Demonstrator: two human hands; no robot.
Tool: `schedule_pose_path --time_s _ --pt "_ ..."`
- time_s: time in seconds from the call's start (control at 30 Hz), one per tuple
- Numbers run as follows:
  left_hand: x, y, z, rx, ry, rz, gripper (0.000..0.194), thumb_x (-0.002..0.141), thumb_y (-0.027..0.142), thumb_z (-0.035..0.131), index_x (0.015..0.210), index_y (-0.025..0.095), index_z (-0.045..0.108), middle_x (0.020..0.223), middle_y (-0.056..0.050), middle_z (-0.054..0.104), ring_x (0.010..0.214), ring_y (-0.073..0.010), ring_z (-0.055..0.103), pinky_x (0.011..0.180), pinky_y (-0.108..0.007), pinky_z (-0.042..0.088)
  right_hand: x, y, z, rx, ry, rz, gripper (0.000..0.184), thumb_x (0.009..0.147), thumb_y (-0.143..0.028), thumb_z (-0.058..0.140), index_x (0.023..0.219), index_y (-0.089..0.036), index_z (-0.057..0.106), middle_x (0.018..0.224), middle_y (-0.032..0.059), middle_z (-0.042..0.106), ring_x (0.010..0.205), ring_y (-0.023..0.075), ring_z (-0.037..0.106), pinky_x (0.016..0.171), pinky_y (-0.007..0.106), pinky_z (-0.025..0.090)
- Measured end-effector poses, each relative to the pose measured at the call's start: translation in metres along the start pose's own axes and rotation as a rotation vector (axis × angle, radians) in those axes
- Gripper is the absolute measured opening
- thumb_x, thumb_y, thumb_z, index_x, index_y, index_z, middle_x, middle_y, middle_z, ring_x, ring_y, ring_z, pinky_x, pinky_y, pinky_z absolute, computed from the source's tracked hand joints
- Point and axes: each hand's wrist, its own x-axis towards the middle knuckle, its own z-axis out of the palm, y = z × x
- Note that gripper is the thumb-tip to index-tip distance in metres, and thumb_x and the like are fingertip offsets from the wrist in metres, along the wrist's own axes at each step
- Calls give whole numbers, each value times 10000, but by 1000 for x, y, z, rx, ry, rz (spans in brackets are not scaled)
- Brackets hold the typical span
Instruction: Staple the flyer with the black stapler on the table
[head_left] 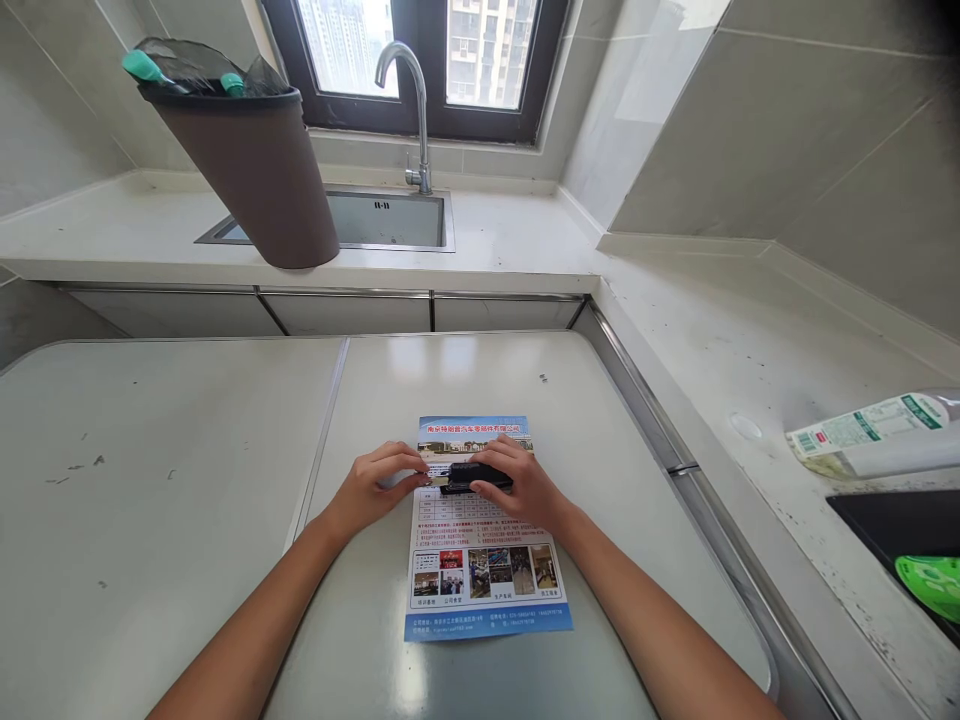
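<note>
A black stapler lies across the upper part of a printed leaflet on the white table. My right hand comes from the right and is closed around the stapler's body. At its left end my left hand pinches, thumb against fingers. A small pale yellowish piece shows between these fingertips and the stapler; I cannot make out whether it is paper or part of the stapler. The leaflet has a blue header, red and black print and a row of photos near its bottom. My hands cover some of its upper half.
Bits like loose staples are scattered over the white folding table. Behind it, a brown bin stands by the sink and faucet. On the right counter lie a clear bottle and a green-topped item.
</note>
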Motion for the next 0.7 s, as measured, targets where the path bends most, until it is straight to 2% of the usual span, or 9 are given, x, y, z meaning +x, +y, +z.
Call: schedule_pose_path --time_s 0.17,0.43,0.57,0.7 --pt "2 2 -2 -21 79 -55 64 920 181 703 961 224 727 913 -35 729 830 -155 698 737 -276 571 0 -1 0 9 5 -2 239 985 -408 625 1119 -214 663 969 92 695 914 248 565 834 420 481" --pt "4 0 0 -4 40 -45 129 890 225 745 1019 232 738 980 -35 766 906 -175 734 822 -278 593 0 0 0 8 5 -9 246 984 -404 626 1127 -208 666 965 95 696 904 248 568 824 415 482" --pt "2 -4 1 24 -7 -80 212 961 206 644 1153 253 721 1080 -49 762 996 -180 721 874 -292 581 1 0 -1 15 3 -3 243 983 -400 630 1132 -212 665 970 95 698 910 251 567 820 417 484" --pt "2 -5 1 46 -30 -104 205 1004 205 564 1136 245 716 1072 -55 746 996 -174 696 872 -295 560 1 -1 -1 21 -5 0 232 982 -384 636 1134 -211 664 973 90 697 908 245 565 827 415 481"
